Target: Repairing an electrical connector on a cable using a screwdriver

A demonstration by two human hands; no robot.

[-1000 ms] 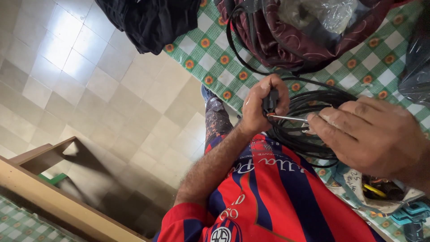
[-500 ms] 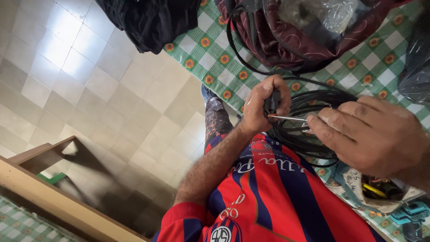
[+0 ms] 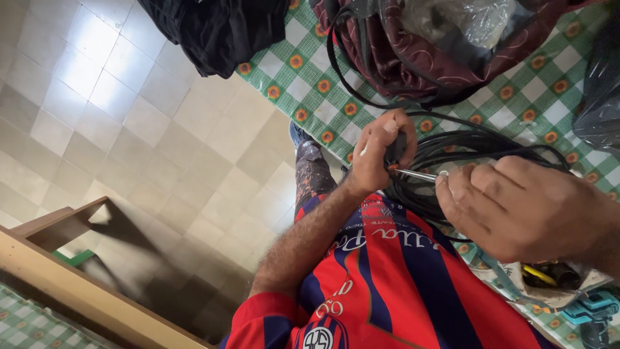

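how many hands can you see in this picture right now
2: the left hand grips a small black plug by the black cable coil; the right hand holds a thin metal tool against it.

The coiled cable [image 3: 465, 155] looks like matt black rubber or plastic, and the thin screwdriver shaft [image 3: 413, 173] is bright, smooth metal. The checked tablecloth [image 3: 516, 103] has a slightly glossy, wipe-clean look, the floor tiles [image 3: 129, 129] are smooth and shiny, and the bag [image 3: 452, 58] is soft maroon cloth.

Maroon bag [image 3: 445, 58], perhaps, on checked tablecloth [image 3: 310, 90].
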